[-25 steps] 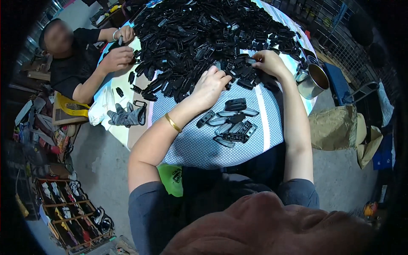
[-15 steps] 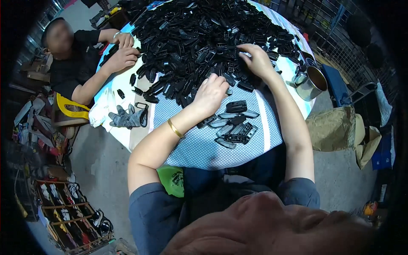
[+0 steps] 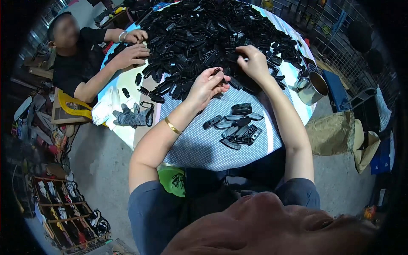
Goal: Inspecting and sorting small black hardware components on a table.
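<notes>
Here the left hand (image 3: 209,87) pinches a black piece (image 3: 217,70) mid-frame; the right hand (image 3: 256,66) curls at the heap (image 3: 187,46) up top, grip impossible to tell; just one small cluster (image 3: 241,122) sits apart below, the heap vastly bigger

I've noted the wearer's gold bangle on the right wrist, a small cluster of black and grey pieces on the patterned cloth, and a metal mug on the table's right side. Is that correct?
Not quite: the head view shows the gold bangle on the left wrist. The small cluster of black and grey pieces on the patterned cloth and the metal mug stand as noted.
</notes>
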`<action>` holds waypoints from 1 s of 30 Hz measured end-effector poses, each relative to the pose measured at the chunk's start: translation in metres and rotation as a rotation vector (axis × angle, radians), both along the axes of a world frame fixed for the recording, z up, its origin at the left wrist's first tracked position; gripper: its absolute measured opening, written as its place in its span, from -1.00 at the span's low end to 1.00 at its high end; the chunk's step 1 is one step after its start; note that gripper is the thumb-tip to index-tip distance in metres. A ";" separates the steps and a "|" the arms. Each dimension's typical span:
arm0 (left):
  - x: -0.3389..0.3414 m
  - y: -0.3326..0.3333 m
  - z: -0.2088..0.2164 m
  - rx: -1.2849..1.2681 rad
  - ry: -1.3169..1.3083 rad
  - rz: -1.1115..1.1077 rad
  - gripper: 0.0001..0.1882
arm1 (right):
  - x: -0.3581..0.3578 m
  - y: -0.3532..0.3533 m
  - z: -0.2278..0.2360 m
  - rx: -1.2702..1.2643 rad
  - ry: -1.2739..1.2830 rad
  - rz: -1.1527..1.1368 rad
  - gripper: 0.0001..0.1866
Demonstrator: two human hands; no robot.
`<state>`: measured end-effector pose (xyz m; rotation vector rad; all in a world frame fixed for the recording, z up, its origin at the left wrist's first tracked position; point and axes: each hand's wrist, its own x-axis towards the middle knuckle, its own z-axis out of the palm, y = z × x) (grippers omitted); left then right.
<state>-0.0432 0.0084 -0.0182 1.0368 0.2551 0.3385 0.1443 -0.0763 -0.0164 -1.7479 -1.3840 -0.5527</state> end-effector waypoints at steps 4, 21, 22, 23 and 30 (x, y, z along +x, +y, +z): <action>0.000 -0.003 0.002 0.142 0.082 0.044 -0.73 | -0.009 -0.017 0.015 -0.068 0.573 0.161 -0.76; 0.001 -0.004 -0.006 0.272 -0.057 0.283 -0.64 | -0.061 -0.027 0.002 -0.166 1.134 0.514 -0.73; 0.001 -0.004 -0.007 0.262 -0.041 0.294 -0.64 | -0.062 -0.025 0.000 -0.142 1.154 0.525 -0.73; 0.001 -0.004 -0.007 0.253 -0.026 0.306 -0.63 | -0.064 -0.025 -0.001 -0.141 1.155 0.526 -0.73; 0.000 -0.005 -0.004 0.232 -0.059 0.312 -0.63 | -0.072 -0.026 -0.005 -0.046 1.113 0.467 -0.76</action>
